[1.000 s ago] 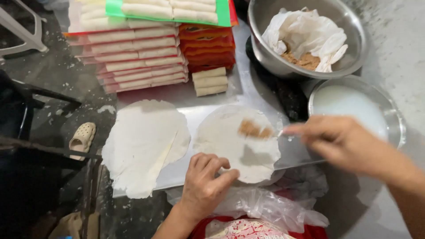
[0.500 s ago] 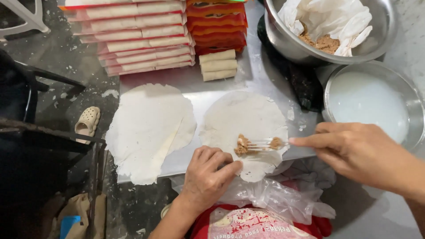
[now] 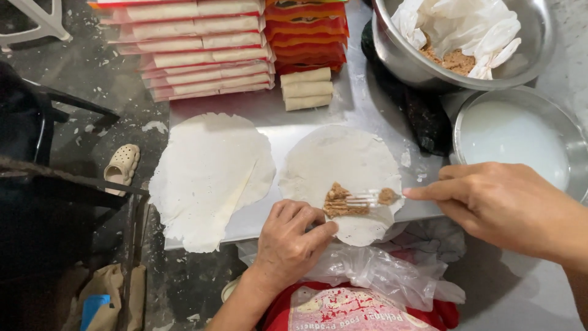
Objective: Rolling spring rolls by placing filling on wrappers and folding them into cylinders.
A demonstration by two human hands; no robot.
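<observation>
Two thin round wrappers are lying on the desk, a steel-topped surface: one single sheet near the front edge toward the middle, and a stack of sheets at the front left corner, drooping over the edge. The left hand is pressing down on the front rim of the single wrapper with its fingers bunched and flat, pinning it in place rather than pinching it. The right hand is pinching the handle of a fork between thumb and forefinger, and the tines are resting in a small heap of brown filling on the front part of the wrapper.

The wrapper is looking paper-thin, limp and lacy at the rim, so it is likely tearing easily and weighing almost nothing; the safest hold seems to be the front rim, lifted with flat fingertips, well apart from the moist filling. The filling is looking crumbly and soft, and probably sticking to the tines.

Toward the back edge three finished rolls are lying side by side, with trays of packed rolls behind them. At the back right corner a steel bowl is holding more filling in white plastic, and a smaller bowl of milky liquid is sitting just beside the right hand.
</observation>
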